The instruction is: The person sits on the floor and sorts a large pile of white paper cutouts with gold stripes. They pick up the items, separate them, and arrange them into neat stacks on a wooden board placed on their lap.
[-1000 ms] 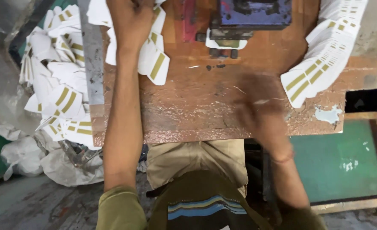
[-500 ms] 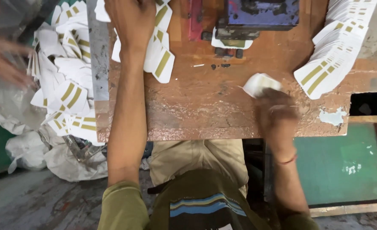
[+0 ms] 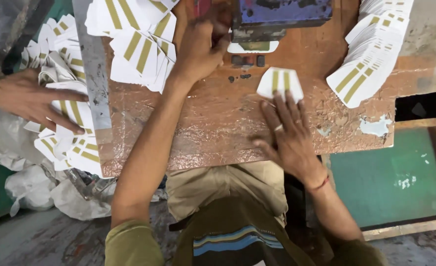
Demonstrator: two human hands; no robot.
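Note:
My right hand (image 3: 288,133) lies flat on the worn brown table (image 3: 218,133), fingers spread, its fingertips touching a white card with two gold stripes (image 3: 280,83). My left hand (image 3: 198,47) reaches to the foot of a dark press machine (image 3: 282,17), fingers curled by a white card lying under the press (image 3: 252,47); whether it grips anything is hidden. A heap of printed cards (image 3: 134,39) lies just left of that hand.
A fanned row of striped cards (image 3: 370,54) runs down the table's right side. Another person's hand (image 3: 28,101) rests on a loose card pile (image 3: 63,118) off the table's left edge. A green framed screen (image 3: 400,177) lies lower right.
My right hand has slid a striped card forward across the table toward the press. Another person's hand has come further in onto the left card pile.

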